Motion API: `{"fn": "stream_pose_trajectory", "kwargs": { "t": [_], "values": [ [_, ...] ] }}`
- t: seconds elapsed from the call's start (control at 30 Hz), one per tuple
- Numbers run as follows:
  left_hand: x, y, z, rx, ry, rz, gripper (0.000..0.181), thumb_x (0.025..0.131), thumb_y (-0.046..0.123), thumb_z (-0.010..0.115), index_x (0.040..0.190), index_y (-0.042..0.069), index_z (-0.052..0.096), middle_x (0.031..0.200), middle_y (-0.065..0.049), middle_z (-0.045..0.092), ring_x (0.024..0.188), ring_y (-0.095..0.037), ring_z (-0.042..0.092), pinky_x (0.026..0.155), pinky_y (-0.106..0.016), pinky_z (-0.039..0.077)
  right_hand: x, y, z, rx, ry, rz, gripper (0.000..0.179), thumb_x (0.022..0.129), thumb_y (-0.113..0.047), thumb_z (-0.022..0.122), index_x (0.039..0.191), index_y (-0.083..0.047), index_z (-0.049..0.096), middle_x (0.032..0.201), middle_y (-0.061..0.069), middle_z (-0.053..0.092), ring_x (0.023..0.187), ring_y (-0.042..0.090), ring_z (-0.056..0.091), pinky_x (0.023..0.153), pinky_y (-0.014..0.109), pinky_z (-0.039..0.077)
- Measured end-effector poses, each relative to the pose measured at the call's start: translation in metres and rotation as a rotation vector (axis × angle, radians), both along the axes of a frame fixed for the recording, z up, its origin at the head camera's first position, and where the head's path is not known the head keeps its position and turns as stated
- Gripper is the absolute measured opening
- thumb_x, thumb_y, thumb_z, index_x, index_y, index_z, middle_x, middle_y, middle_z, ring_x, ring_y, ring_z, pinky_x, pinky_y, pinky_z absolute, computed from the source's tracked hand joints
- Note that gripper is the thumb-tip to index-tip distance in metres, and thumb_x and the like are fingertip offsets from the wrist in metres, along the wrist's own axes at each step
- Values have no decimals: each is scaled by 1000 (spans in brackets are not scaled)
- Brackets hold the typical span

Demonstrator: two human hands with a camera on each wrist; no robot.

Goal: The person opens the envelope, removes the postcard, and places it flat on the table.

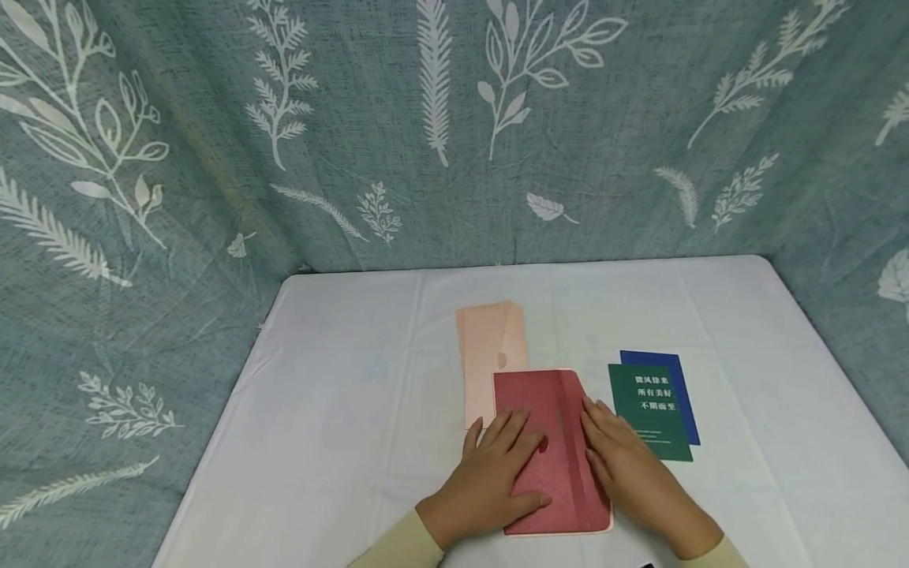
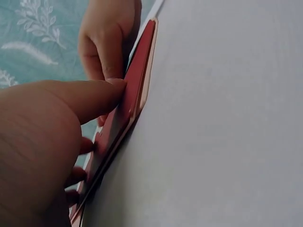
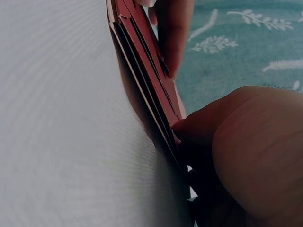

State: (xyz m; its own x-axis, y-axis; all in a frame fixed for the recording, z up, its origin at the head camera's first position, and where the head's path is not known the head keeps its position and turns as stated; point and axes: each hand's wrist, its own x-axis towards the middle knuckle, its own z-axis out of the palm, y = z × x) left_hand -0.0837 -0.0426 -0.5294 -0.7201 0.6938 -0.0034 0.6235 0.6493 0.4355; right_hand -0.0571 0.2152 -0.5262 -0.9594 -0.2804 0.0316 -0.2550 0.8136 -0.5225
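Observation:
A stack of red envelopes (image 1: 550, 489), several layers thick with a pale pink edge at the bottom, lies on the white-covered table in the head view. Spread across its left part, my left hand (image 1: 490, 481) rests with extended fingers, its thumb (image 2: 102, 94) on the top face. Along the right edge lies my right hand (image 1: 635, 473), its fingers fairly straight and touching the side. The right wrist view shows the layered edges of the red envelopes (image 3: 147, 56) with dark gaps between them; that hand's lower fingers are in shadow.
Pale pink envelopes (image 1: 486, 339) lie behind the red stack, partly covered by it. To the right, a green card (image 1: 642, 426) with white writing overlaps a blue card (image 1: 685, 402). A patterned green curtain (image 1: 398, 118) hangs beyond the table's far edge.

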Motion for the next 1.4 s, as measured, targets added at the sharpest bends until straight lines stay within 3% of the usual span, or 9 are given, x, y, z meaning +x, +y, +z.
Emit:
{"fn": "stream_pose_trajectory", "kwargs": {
  "t": [0.17, 0.37, 0.63, 0.83, 1.13, 1.4],
  "values": [
    [1, 6, 0, 31, 75, -82, 55, 103, 52, 70, 150, 25, 61, 171, -9, 39, 156, -31, 33, 114, -72, 31, 0, 0, 2, -10, 13, 10, 55, 107, -10, 69, 156, 7, 52, 168, 19, 42, 156, 41, 35, 120, 63, 30],
    [5, 16, 0, 69, 65, -141, 45, 104, 51, 69, 144, 32, 64, 171, -6, 38, 155, -31, 33, 112, -68, 33, -2, 1, 2, -10, 0, 15, 56, 108, -11, 68, 158, 5, 50, 169, 18, 41, 158, 39, 33, 121, 62, 29],
    [9, 30, -5, 135, 41, -93, 28, 99, 50, 74, 120, 32, 67, 169, -9, 39, 156, -29, 29, 113, -64, 31, -3, 3, 2, -4, 9, 21, 56, 107, -10, 68, 158, 6, 50, 169, 18, 41, 158, 39, 33, 121, 63, 29],
    [9, 30, -5, 177, 20, -87, 23, 96, 48, 77, 110, 33, 67, 169, -8, 38, 157, -28, 26, 113, -64, 29, -3, 4, 2, -13, -1, 22, 57, 108, -10, 67, 159, 5, 49, 170, 18, 40, 158, 39, 31, 122, 63, 28],
    [10, 28, -5, 152, -25, -125, 23, 98, 55, 75, 112, 38, 69, 174, -4, 32, 157, -30, 25, 114, -67, 26, -3, 4, 0, -20, -15, 19, 57, 108, -10, 67, 159, 5, 48, 171, 17, 39, 159, 39, 31, 122, 63, 27],
    [11, 27, -8, 202, -27, -145, 25, 100, 57, 74, 112, 36, 66, 172, 1, 34, 156, -24, 25, 112, -65, 28, -1, 5, -1, -29, -35, 16, 56, 109, -9, 65, 160, 5, 47, 171, 17, 38, 159, 39, 29, 122, 64, 26]
  ]
}}
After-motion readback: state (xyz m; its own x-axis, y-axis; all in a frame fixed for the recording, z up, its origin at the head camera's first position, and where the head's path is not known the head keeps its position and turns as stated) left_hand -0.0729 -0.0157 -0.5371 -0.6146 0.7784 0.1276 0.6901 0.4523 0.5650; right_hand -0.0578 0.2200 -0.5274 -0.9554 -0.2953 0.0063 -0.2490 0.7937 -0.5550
